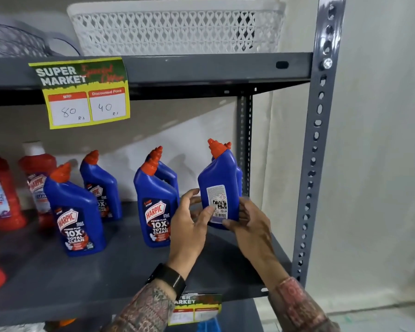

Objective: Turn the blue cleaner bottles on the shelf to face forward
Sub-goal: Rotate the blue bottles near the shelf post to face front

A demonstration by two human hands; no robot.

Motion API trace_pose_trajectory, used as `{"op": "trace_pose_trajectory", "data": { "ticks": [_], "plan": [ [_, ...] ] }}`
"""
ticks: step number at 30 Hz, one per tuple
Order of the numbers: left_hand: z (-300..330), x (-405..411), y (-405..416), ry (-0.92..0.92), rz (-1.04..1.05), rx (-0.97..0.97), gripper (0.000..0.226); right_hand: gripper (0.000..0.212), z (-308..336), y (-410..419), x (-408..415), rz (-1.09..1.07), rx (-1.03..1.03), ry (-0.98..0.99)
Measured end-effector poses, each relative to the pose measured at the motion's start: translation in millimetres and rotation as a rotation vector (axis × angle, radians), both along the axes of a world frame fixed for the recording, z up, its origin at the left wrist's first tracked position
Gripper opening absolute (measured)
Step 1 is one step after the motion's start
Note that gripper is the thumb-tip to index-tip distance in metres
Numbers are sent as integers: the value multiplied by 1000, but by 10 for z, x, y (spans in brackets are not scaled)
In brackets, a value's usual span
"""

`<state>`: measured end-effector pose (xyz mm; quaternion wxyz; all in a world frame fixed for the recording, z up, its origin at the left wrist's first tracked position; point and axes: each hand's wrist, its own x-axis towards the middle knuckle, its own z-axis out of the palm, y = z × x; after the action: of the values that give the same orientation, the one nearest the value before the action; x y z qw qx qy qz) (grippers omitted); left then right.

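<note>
Nearest, two patterned sleeves reach in over the shelf [57,279] edge. The left hand [189,226] and right hand [252,224] clasp one blue bottle [219,178] between them, fingers [207,212] curled around its lower half, back label outward, at the shelf's right end. Left of it, a second bottle [155,200] and a third bottle [74,212] show their front labels. Further back stand more blue ones and red bottles [0,188]. Above hang a price tag [84,92] and a white basket [175,27].
</note>
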<state>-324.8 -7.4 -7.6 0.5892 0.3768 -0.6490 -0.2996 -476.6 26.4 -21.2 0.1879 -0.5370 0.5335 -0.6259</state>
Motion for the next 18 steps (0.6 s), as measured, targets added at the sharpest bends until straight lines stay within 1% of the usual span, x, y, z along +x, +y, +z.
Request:
{"op": "trace_pose_trajectory", "data": {
  "ticks": [2,4,6,9,10,13,15,16,18],
  "plan": [
    [12,-8,14,52,-80,9,54,64,20,28,12,-6,-43,-12],
    [24,-10,39,65,-230,43,58,66,37,43,28,-1,-68,11],
    [56,-15,52,65,-335,88,57,67,47,60,42,26,-89,24],
    [76,-3,39,90,-356,78,56,70,56,78,50,45,-69,56],
    [74,10,28,107,-351,67,55,69,59,80,49,78,-63,35],
    [55,40,1,152,-350,55,59,60,97,103,36,207,-52,-96],
    [49,54,-9,171,-364,60,62,57,119,113,6,224,-26,-56],
    [52,64,-15,173,-365,64,61,59,110,114,-13,268,-7,-57],
    [48,88,-31,172,-395,72,54,67,103,131,-15,418,56,-155]
  ]
}}
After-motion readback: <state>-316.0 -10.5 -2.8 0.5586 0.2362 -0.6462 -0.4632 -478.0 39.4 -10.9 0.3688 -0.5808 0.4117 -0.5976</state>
